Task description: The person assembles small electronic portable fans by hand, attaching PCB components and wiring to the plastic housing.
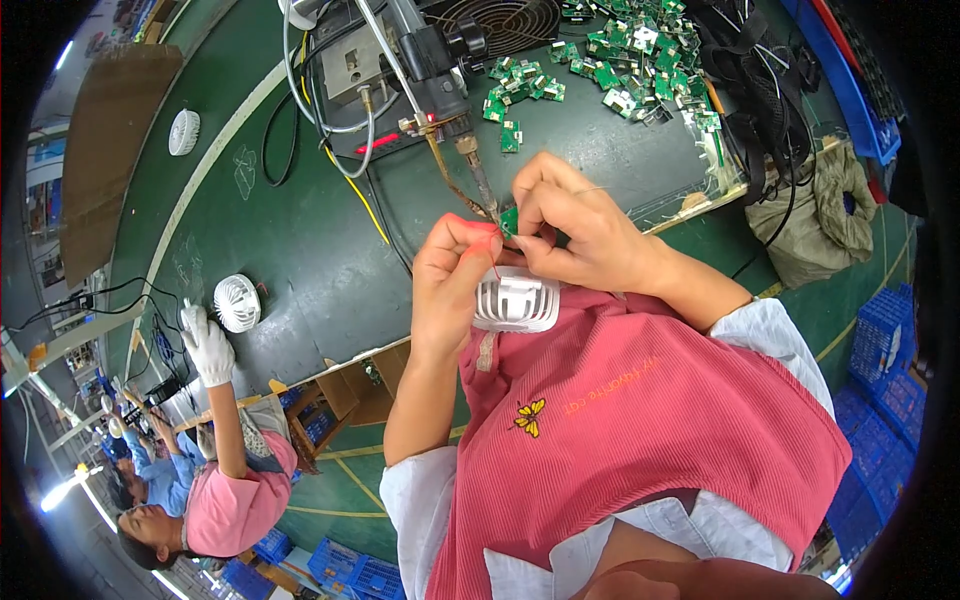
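Note:
My right hand (580,225) pinches a small green circuit board (510,222) by its edge, just under the tip of a mounted soldering iron (478,175). Close beside it, the thumb and forefinger of my left hand (448,275) are pressed together on a thin red wire (497,268), which runs to the board. The forefinger looks reddish. Below both hands, against my red apron, rests a white fan housing (517,302) with slatted openings. The exact spot where wire, board and iron tip meet is partly covered by my fingers.
Loose green circuit boards (640,65) lie heaped at the far right of the dark green bench (330,260). The soldering stand (350,70) rises in front of me. Leftward sit two white fans (237,303); a co-worker's gloved hand (207,345) touches the nearer one. Black cables (760,90) hang at right.

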A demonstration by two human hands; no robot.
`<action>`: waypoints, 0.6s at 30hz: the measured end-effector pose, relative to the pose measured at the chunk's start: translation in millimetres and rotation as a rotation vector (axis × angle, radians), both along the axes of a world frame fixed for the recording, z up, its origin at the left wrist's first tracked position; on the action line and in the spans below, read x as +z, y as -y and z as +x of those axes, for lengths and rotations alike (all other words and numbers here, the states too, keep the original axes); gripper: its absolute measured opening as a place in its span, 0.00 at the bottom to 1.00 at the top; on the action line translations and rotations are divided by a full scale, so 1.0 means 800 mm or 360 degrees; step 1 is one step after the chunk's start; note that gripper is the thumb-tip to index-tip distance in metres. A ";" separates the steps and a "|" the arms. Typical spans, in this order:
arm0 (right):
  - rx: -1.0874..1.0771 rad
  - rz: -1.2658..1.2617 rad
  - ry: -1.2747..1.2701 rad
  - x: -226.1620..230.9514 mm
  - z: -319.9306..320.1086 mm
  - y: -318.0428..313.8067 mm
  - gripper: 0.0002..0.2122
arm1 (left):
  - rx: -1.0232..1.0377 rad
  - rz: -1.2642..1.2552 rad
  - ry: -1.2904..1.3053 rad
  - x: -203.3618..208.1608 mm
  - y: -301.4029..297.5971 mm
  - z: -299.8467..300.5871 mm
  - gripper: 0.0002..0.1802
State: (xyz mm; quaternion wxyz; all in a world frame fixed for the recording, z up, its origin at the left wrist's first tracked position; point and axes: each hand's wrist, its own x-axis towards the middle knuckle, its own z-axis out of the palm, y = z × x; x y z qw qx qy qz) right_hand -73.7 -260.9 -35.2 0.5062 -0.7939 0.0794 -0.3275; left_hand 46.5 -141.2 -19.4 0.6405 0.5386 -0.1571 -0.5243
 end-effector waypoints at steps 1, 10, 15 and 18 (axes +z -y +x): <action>0.0000 0.0000 0.0000 0.000 0.000 0.000 0.07 | -0.0002 -0.0001 0.0000 -0.002 0.000 0.001 0.02; 0.0000 0.0007 0.0007 -0.001 -0.001 -0.001 0.07 | -0.0012 0.0004 -0.0049 0.001 0.001 -0.001 0.02; 0.0059 0.0052 -0.0116 -0.002 -0.007 0.001 0.09 | -0.0175 0.0010 -0.0043 -0.008 -0.010 0.008 0.02; 0.0091 0.0132 -0.0137 -0.002 -0.010 -0.001 0.08 | -0.0221 0.0126 0.0004 -0.001 -0.018 0.008 0.02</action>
